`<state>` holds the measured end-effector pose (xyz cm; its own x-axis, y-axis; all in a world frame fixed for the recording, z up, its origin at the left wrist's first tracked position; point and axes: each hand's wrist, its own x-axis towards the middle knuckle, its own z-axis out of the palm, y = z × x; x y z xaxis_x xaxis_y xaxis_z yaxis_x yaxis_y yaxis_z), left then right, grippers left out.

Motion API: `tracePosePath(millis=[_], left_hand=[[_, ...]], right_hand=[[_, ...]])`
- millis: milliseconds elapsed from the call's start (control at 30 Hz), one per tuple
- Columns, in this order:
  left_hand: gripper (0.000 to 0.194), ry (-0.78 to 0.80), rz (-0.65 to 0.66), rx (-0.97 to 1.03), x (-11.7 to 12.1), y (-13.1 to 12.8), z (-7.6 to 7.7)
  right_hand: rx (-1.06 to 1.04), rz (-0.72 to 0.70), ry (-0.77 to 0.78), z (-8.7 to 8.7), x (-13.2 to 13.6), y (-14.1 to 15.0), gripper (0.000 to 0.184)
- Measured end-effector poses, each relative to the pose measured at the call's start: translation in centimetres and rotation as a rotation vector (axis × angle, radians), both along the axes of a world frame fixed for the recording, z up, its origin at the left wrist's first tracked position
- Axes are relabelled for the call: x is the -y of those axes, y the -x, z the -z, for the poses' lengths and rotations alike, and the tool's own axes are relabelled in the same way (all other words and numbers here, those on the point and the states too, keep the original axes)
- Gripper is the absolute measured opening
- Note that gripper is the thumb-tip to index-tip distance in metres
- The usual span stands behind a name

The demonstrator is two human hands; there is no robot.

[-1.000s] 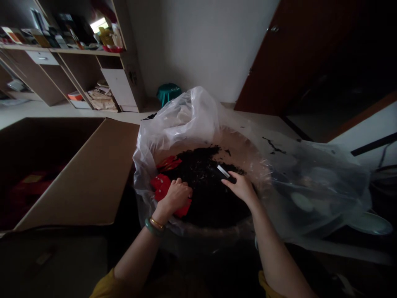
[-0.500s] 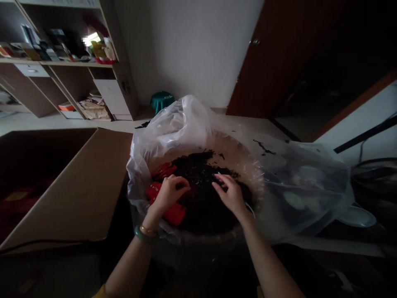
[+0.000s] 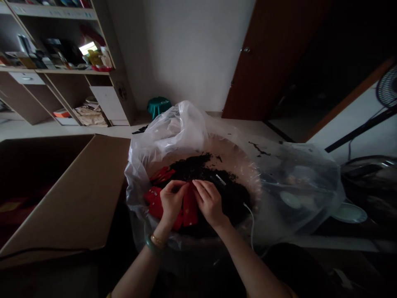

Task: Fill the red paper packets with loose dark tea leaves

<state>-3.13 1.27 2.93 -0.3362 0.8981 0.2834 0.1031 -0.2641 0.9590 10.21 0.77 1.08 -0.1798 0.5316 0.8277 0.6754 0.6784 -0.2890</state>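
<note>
My left hand (image 3: 172,201) and my right hand (image 3: 209,201) are close together over a round container lined with clear plastic (image 3: 136,165). Both sets of fingers pinch the top edge of a small red packet (image 3: 190,209), which hangs upright between them. Dark, loose, leaf-like material (image 3: 194,162) fills much of the container. More red packets (image 3: 154,200) lie on it to the left, partly under my left hand. Right of my right hand, a thin white strip (image 3: 221,179) rests on the dark heap. A white cord (image 3: 252,229) runs over the container's right rim.
A large open cardboard box (image 3: 74,186) stands close on the left, with red things inside. Clear plastic sheeting (image 3: 291,178) spreads to the right, near a pale dish (image 3: 350,212). Behind are a green covered bin (image 3: 159,106), a shelf unit (image 3: 71,70) and a brown door (image 3: 248,74).
My hands have come together; the right one moved left from above the dark material. A red packet is now held upright between both. The white strip lies uncovered, and the view has shifted slightly.
</note>
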Motion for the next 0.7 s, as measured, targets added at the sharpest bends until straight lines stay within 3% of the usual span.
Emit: tracePosePath(millis=[200, 367, 700], left_hand=[[0.028, 0.163, 0.292, -0.007, 0.0, 0.0, 1.7], [0.024, 0.213, 0.25, 0.028, 0.1, -0.1, 2.2], [0.032, 0.303, 0.323, 0.221, 0.5, -0.6, 0.8]], right_hand=[[-0.169, 0.014, 0.09, -0.4, -0.5, -0.8, 0.032], [-0.04, 0.022, 0.093, -0.5, -0.5, -1.3, 0.045], [0.081, -0.03, -0.025, 0.2, -0.4, -1.7, 0.051]])
